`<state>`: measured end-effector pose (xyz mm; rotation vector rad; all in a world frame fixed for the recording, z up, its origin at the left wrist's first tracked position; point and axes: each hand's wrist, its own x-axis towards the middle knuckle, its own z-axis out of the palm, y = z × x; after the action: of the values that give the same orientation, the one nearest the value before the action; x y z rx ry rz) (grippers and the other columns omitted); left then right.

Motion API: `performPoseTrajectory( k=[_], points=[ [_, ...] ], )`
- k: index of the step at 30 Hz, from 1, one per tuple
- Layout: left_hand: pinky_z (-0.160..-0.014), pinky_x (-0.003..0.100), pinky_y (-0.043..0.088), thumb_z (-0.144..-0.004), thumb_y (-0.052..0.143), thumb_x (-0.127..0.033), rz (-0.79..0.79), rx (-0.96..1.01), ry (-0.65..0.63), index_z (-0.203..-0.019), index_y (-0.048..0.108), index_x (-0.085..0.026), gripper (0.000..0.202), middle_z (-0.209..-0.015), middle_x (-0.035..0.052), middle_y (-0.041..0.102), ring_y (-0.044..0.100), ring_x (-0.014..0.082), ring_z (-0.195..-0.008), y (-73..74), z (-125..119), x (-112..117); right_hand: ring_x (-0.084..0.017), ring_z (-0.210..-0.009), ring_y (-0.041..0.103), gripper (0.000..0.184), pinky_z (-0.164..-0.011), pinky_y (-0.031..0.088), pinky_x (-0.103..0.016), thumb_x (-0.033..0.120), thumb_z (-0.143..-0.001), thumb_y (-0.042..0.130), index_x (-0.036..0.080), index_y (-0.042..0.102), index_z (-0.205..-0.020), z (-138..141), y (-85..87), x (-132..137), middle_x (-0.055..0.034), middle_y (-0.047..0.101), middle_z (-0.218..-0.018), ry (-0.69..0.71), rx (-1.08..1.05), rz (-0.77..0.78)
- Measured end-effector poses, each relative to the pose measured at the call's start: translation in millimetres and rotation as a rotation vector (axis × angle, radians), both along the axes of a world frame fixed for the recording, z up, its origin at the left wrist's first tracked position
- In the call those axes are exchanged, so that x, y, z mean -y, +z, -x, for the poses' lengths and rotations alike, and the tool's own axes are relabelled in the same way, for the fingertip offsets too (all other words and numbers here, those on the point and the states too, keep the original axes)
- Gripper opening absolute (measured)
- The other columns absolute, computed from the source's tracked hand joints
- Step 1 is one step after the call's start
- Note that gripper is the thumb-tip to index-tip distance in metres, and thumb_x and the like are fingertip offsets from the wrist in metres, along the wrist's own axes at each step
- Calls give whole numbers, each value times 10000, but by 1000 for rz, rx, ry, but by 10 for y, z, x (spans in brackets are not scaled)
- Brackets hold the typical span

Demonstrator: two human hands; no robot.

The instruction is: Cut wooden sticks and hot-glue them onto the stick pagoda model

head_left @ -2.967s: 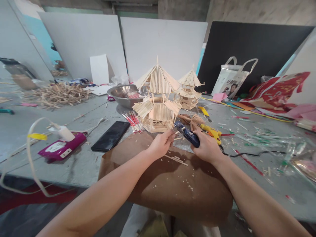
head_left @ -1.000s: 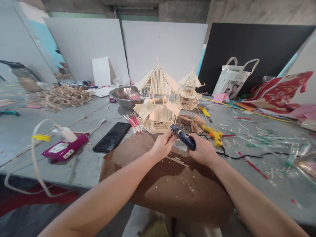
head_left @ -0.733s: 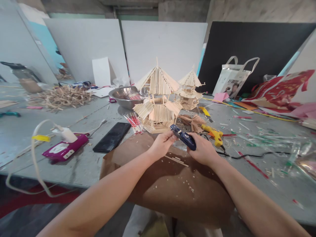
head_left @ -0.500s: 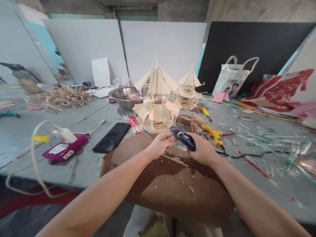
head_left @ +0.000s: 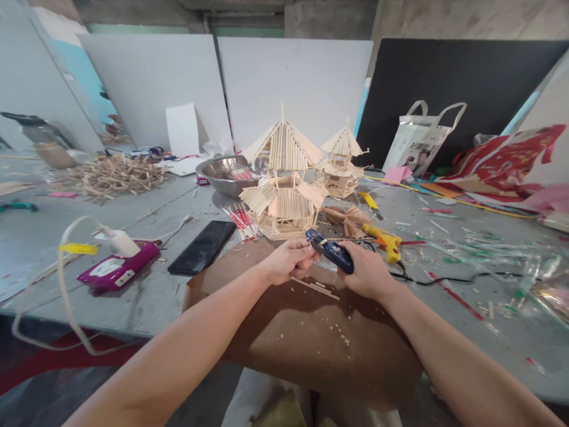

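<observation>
In my right hand (head_left: pixel 367 270) is a dark blue hand tool (head_left: pixel 331 252), shaped like a small cutter, with the fingers closed around its near end. My left hand (head_left: pixel 291 259) is pinched shut at the tool's far end. Whatever it holds there is too small and hidden to make out. Below both hands lies a brown board (head_left: pixel 311 332), with a few thin wooden sticks (head_left: pixel 317 288) and small pale crumbs on it. Just beyond the hands stands a pagoda model (head_left: pixel 284 201) built of wooden sticks.
A smaller stick pagoda (head_left: pixel 341 163) and a steel bowl (head_left: pixel 229 175) stand behind. To the right are a yellow glue gun (head_left: pixel 386 242) with a black cord and scattered plastic scraps. On the left are a black phone (head_left: pixel 202 248), a purple power strip (head_left: pixel 118 267) and a stick pile (head_left: pixel 118 177).
Both hands keep nearly the same place and hold around the blue tool. The whole view has shifted very slightly.
</observation>
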<state>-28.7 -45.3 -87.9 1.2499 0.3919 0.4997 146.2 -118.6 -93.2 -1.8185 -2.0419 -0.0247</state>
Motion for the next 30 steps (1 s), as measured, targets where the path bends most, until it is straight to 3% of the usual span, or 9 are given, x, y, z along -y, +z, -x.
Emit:
performPoseTrajectory(
  k=[4,7,10,14,18,21,25,30],
  points=[
    [-334,158,117,-678,544,-398,-98,-12,86,-637,496,-130,275,-382,-93,246,141,8,-316,-15,-32,9,-224,-798,573,346,-651,374,-289,237,-627,469,169,486,-965,35,33,10,-75,621,-883,-49,29,37],
    [-366,164,211,-702,502,-426,-327,-26,246,-673,523,-133,295,-415,-66,331,257,30,-357,-21,-86,33,-223,-750,580,309,-615,363,-285,237,-634,457,178,493,-935,51,46,1,-67,628,-833,-90,30,52],
    [-546,202,361,-734,462,-406,-611,-41,385,-760,565,-131,295,-585,0,499,456,94,-583,-3,-126,55,-224,-745,580,316,-606,360,-285,237,-639,455,182,490,-948,53,39,-17,-63,629,-834,-116,15,41],
    [-681,253,370,-754,437,-374,-756,-87,425,-762,578,-131,281,-683,19,543,478,131,-708,26,-129,59,-225,-796,573,361,-645,373,-294,230,-635,462,182,479,-992,39,15,-33,-70,619,-902,-99,-17,16],
    [-508,197,339,-724,471,-416,-602,-78,384,-647,542,-129,305,-523,-14,455,409,76,-518,2,-115,56,-225,-872,552,430,-704,384,-306,216,-623,474,189,454,-1052,13,-2,-34,-74,594,-975,-54,-54,-14],
    [-360,175,194,-693,502,-448,-359,-52,297,-614,507,-131,328,-391,-74,292,225,26,-350,-30,-102,50,-222,-899,541,451,-728,388,-310,199,-611,475,183,448,-1061,-6,-8,-32,-76,581,-1001,-16,-67,-19],
    [-330,166,108,-654,562,-418,-98,-6,125,-622,497,-126,300,-354,-100,235,134,7,-305,-29,-72,27,-223,-921,532,452,-734,392,-312,192,-609,466,175,448,-1060,-16,-8,-29,-79,570,-1029,18,-71,-15],
    [-320,151,91,-662,566,-375,27,4,-4,-619,496,-118,270,-336,-99,244,127,6,-293,-6,-30,3,-236,-925,531,451,-741,388,-325,204,-613,462,162,445,-1061,-15,-16,-19,-80,570,-1032,38,-43,-5]
  ],
)
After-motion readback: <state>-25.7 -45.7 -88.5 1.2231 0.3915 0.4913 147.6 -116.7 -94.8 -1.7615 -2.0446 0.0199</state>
